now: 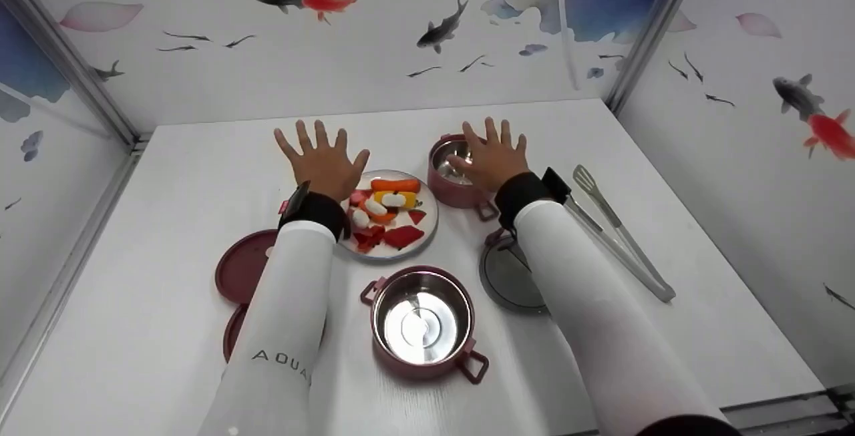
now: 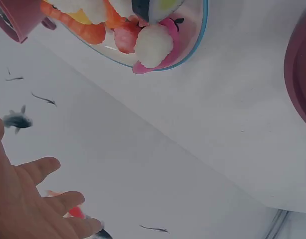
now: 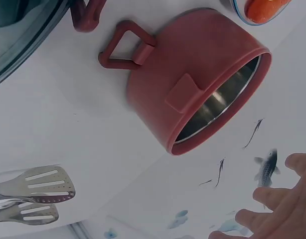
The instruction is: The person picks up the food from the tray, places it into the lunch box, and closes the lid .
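My left hand (image 1: 325,165) is held out with spread fingers above the far left of a plate (image 1: 387,259). Food pieces lie on that plate, among them a carrot (image 1: 395,185) and, in the left wrist view, a white rice-like ball (image 2: 154,46). My right hand (image 1: 495,159), fingers also spread, overlaps the rim of the far dark-red pot (image 1: 454,192) in the head view. In the right wrist view that pot stands apart from the fingers. Neither hand holds anything. Closer to me stands a second dark-red pot (image 1: 422,370), uncovered, with a shiny metal inside.
Slotted metal tongs (image 1: 618,222) lie on the right of the white table (image 1: 668,349). A dark glass lid (image 1: 511,282) is partly under my right forearm. Two dark-red round pieces, one a disc (image 1: 240,269), are partly hidden by my left arm. Printed walls enclose the table.
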Action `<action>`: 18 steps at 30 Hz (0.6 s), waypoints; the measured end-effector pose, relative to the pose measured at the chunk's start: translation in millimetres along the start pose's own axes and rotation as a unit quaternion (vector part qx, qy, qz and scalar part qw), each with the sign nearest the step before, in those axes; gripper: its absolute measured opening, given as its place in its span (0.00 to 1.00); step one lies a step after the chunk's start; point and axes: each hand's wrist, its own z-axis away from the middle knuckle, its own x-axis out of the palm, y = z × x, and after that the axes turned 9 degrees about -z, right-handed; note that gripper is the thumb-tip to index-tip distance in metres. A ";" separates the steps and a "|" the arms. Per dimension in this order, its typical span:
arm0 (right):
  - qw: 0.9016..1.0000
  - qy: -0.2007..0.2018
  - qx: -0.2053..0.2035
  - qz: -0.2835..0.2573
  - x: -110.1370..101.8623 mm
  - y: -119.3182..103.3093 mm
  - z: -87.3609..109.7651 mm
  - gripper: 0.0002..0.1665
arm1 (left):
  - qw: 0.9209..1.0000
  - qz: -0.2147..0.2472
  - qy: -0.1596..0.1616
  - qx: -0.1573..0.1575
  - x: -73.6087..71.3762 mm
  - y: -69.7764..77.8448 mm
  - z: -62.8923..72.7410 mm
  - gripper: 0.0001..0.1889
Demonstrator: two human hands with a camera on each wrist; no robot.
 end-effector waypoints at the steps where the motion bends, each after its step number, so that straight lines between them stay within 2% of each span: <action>1: 1.000 -0.005 0.001 -0.003 0.2 3.7 -1.2 0.47 | 1.000 0.002 -0.001 0.002 2.3 -1.4 -0.1 0.37; 5: 1.000 -0.012 0.006 -0.013 3.0 30.5 -3.7 0.47 | 1.000 0.021 0.002 0.011 14.9 -8.1 1.3 0.34; 10: 0.999 0.034 0.023 -0.020 3.3 90.6 5.2 0.44 | 0.998 0.062 -0.006 0.028 30.9 -22.0 11.8 0.26; 14: 0.996 0.052 0.065 -0.033 -6.1 139.3 22.8 0.43 | 0.993 0.102 -0.046 0.033 38.9 -34.1 25.1 0.22; 18: 0.992 0.022 0.116 -0.041 -6.1 183.7 44.9 0.50 | 0.985 0.137 -0.096 0.030 44.6 -40.9 37.9 0.19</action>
